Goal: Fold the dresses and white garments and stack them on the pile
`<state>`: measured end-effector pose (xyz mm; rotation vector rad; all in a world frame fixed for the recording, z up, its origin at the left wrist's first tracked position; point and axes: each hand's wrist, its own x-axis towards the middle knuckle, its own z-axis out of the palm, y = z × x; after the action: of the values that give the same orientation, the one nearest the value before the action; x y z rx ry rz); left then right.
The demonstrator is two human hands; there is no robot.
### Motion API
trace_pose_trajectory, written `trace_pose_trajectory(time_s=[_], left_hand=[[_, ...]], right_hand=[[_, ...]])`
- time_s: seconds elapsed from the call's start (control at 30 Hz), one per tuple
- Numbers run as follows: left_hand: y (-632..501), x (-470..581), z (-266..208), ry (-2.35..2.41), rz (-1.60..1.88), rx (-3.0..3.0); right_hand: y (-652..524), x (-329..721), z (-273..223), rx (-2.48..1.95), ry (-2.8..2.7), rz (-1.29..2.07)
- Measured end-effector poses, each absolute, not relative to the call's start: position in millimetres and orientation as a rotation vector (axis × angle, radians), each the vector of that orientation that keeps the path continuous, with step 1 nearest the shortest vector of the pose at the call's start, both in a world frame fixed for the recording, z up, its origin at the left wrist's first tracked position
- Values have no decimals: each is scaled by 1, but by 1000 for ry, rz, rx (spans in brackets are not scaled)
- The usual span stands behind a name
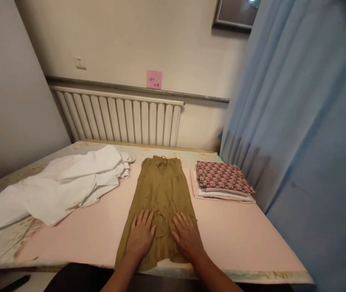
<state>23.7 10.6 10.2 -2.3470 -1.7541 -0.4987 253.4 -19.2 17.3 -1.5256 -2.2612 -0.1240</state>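
A pair of olive-brown drawstring trousers lies spread on a pink cloth, waistband toward the wall and leg ends at the near edge. The tied drawstring shows at the waist. My left hand rests flat on the left leg, fingers spread. On the other leg, my right hand lies flat too, with its fingers apart. Both palms press on the fabric, and neither hand grasps anything. Some wrinkles run across the trousers between the hands.
To the left, white cloth lies in a loose heap. A folded stack topped with patterned fabric sits at the right. The pink cloth covers the table. A blue curtain hangs along the right; a radiator stands behind.
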Motion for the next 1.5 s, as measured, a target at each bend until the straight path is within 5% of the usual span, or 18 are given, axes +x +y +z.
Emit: trace_pose_trajectory(time_s=[1.07, 1.5], left_hand=[[-28, 22, 2, -1824, -396, -2430], [-67, -34, 5, -2148, -1406, -2147]], right_hand=[[-21, 254, 19, -1510, -2273, -144], [-20, 255, 14, -1516, -2248, -120]])
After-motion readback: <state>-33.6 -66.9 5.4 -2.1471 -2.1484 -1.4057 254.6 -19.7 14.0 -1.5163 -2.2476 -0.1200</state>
